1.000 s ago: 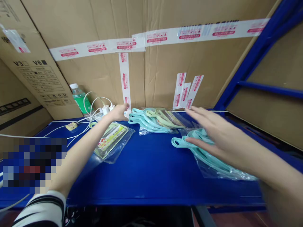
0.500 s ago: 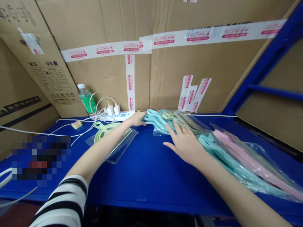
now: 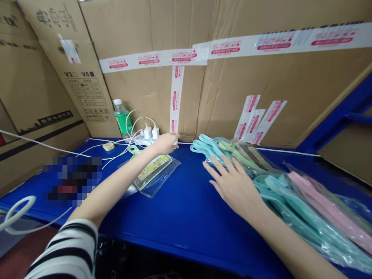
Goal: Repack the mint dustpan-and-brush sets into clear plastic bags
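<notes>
Apparently straightening aqua bagged pieces (image 3: 208,148) lying near the blue table's (image 3: 174,217) far edge, a person is reaching with an open right hand (image 3: 235,186), the next move seemingly calling for a grasp, while the left hand (image 3: 165,143), its grip unclear, is hovering beside a power strip (image 3: 142,142).

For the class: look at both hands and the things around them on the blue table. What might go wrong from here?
The left hand is close to the white chargers, so a bump might loosen one.

The bottle stands near those chargers; if knocked over, it could perhaps leak onto them.

The right hand, fingers spread, is close to the bagged turquoise items; their slick-looking plastic might let them slide.
</notes>
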The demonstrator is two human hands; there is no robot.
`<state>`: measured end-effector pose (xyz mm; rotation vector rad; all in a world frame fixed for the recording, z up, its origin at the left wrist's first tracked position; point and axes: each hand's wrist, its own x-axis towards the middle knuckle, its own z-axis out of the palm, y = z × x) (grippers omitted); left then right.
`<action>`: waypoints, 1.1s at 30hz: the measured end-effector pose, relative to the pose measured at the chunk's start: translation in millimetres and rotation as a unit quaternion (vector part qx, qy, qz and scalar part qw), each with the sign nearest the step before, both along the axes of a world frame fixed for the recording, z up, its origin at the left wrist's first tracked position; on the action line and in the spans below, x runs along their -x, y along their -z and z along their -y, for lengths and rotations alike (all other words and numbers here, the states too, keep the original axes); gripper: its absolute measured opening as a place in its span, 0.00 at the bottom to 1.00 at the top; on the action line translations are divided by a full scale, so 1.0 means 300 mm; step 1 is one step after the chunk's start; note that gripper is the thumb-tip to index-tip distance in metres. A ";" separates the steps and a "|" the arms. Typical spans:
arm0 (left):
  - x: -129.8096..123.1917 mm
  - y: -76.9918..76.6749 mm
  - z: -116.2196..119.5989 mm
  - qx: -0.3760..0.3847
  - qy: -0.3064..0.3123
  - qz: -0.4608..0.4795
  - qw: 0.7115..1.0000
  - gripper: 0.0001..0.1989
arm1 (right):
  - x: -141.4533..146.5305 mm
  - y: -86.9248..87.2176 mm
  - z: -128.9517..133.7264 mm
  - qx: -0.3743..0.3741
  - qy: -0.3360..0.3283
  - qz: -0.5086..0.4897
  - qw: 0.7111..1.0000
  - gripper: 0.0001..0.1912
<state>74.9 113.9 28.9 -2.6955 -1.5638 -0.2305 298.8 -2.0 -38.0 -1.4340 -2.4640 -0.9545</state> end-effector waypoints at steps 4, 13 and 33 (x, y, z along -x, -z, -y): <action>0.257 -0.017 0.056 -0.009 -0.163 -0.035 0.986 0.12 | 0.019 0.023 -0.009 0.057 -0.027 -0.035 0.997 0.23; 0.438 0.092 0.080 0.040 -0.257 0.058 0.964 0.10 | 0.137 -0.023 0.012 0.058 -0.018 -0.021 0.998 0.21; 0.333 0.086 0.126 0.125 -0.093 0.441 0.884 0.11 | 0.231 -0.011 -0.069 0.559 -0.151 -0.640 0.505 0.26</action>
